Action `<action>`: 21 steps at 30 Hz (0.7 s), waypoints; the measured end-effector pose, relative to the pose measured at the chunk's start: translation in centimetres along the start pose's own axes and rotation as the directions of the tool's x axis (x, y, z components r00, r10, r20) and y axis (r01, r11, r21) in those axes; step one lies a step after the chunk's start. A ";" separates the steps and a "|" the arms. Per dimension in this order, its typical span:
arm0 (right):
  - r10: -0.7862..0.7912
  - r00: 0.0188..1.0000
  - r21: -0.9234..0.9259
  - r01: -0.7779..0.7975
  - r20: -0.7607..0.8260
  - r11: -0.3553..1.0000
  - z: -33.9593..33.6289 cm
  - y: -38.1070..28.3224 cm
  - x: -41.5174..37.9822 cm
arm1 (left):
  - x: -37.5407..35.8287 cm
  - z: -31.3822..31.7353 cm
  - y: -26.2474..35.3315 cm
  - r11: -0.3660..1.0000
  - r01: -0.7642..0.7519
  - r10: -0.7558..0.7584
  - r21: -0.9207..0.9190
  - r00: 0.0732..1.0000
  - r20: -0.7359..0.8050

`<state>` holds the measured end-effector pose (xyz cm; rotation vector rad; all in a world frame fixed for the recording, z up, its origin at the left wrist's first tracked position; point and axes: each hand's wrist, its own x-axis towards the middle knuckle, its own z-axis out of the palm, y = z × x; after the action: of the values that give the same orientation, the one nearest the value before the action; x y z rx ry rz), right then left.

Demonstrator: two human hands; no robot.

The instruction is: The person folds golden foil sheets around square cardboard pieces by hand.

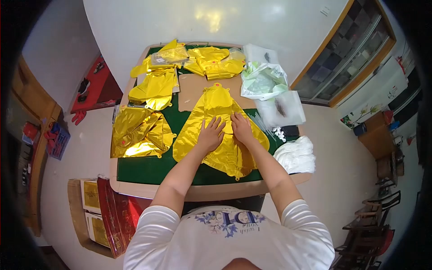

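Observation:
A gold foil balloon (218, 104), uninflated, lies spread out in the middle of the green table, with part of it folded inward. My left hand (211, 134) rests flat on its centre, fingers apart. Beside it, my right hand (242, 127) also presses on the foil with its fingers stretched out. Neither hand grasps anything. To the left lies a crumpled stack of gold foil (140, 132). Another gold foil piece (155, 89) is behind that stack, and more gold foil (216, 63) lies along the far edge.
A cardboard sheet (191, 92) lies partly under the balloon. On the right are a pale plastic bag (264, 81), clear packaging (285, 109), small white pieces (279, 133) and a white bundle (296, 155). An open carton (77, 216) stands on the floor to the left.

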<state>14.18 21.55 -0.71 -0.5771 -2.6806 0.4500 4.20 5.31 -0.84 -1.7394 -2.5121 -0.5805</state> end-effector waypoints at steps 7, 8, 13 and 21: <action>-0.054 0.991 0.018 0.052 0.125 0.998 -2.6 0.4 -3.2 | 0.1 0.2 -0.1 1.000 0.012 -0.012 0.004 1.000 -0.003; -0.081 0.987 0.008 0.081 0.140 0.997 -2.9 0.5 -3.9 | 0.1 0.2 -0.2 1.000 0.001 -0.001 0.004 1.000 -0.022; -0.150 0.967 0.003 0.153 0.207 0.988 -5.2 -0.5 -7.3 | 0.1 0.2 -0.3 0.999 -0.020 0.021 0.027 0.999 -0.035; 0.047 0.999 -0.067 -0.047 -0.005 0.997 -8.1 0.5 -11.0 | 0.2 0.1 -0.2 1.000 -0.001 0.001 -0.012 0.999 -0.036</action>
<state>27.01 18.99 3.24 -0.6606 -2.6920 0.3723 3.97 5.44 -0.93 -1.7180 -2.4890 -0.6228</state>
